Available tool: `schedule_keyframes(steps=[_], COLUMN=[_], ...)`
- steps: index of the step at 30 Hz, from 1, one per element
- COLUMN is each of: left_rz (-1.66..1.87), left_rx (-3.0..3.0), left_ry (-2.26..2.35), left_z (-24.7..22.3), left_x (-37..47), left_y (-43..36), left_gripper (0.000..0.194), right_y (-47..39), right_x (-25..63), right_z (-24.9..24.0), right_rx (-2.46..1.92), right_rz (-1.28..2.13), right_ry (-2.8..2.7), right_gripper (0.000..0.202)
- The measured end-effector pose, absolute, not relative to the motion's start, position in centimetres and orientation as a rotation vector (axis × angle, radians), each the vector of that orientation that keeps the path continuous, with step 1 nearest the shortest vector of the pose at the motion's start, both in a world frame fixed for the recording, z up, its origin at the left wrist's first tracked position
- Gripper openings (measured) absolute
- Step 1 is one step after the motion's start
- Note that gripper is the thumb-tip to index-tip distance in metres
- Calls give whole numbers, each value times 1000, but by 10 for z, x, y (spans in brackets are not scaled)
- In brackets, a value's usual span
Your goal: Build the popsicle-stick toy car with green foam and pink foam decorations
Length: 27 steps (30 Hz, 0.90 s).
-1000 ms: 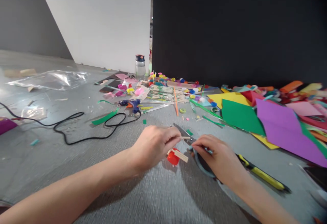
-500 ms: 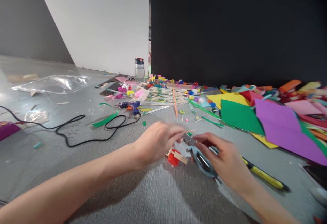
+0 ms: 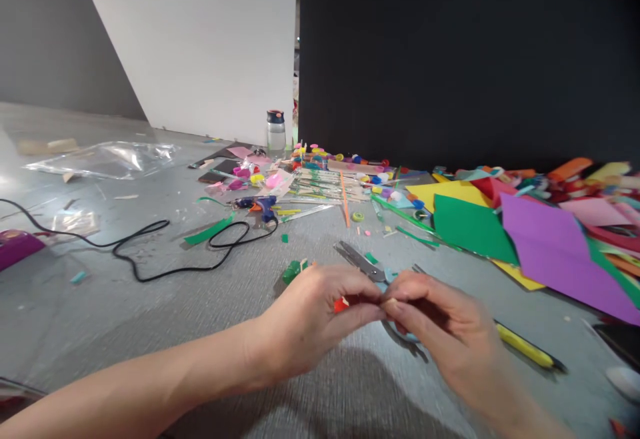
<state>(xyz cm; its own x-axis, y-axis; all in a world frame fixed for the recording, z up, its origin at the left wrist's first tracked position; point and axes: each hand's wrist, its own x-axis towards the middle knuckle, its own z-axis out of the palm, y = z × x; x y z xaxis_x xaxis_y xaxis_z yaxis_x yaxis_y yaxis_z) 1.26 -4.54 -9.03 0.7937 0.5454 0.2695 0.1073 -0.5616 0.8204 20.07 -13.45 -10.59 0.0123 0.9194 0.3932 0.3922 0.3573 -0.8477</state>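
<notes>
Fingertips of my left hand (image 3: 320, 319) and my right hand (image 3: 440, 325) meet in a pinch above the grey table. Whatever lies between them is tiny and mostly covered by the fingers. Scissors (image 3: 361, 260) with blue-grey handles lie beneath my hands, blades pointing to the far left, handles partly hidden. Behind the left fingers shows a bit of a red object (image 3: 341, 304). A green object (image 3: 291, 272) with a pale stick sits just beyond the left hand's knuckles.
A yellow-and-black cutter (image 3: 530, 351) lies right of my right hand. A glue gun (image 3: 260, 205) with a looping black cord (image 3: 175, 272) is at left. Craft sticks (image 3: 330, 185), coloured sheets (image 3: 545, 239), and a bottle (image 3: 275, 132) stand or lie farther back.
My right hand has let go of the scissors, which now lie on the table. Both hands have moved nearer and come together. The green object has come into view beyond the left hand.
</notes>
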Motion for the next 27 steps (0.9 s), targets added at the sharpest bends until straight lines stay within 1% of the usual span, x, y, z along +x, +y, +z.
schedule_keyframes(steps=[3,7,10,13,16,19,22,24,27], left_rz=[635,829,925,947,1055,1166,1214,1228,1171], left_rx=[1872,1722,1792,1786,1735,1689,1709,1747,1820], left_ry=[541,594,646,678,687,724,776,808,846], left_z=[-94,-90,-83,-81,-88,-98,-109,-116,-123], left_x=[11,0,-12,-25,-36,-45,-48,-48,-46], left_y=[-43,-35,-26,-13,3,19,31,35,33], left_gripper=[12,8,6,14,21,16,11,13,21], right_y=[-131,-123,-119,-117,-114,-106,-85,-63,-21], right_x=[205,218,224,228,232,236,238,237,231], right_z=[-107,-108,-109,-110,-107,-101,-95,-93,-99], right_rx=[-1235,-1331,-1388,-1450,-1503,-1586,-1691,-1728,-1708], right_rz=[648,626,615,592,507,444,453,471,530], right_ry=[-1454,-1349,-1416,-1530,-1649,-1736,-1809,-1861,-1956], right_gripper=[13,16,21,24,26,28,31,34,33])
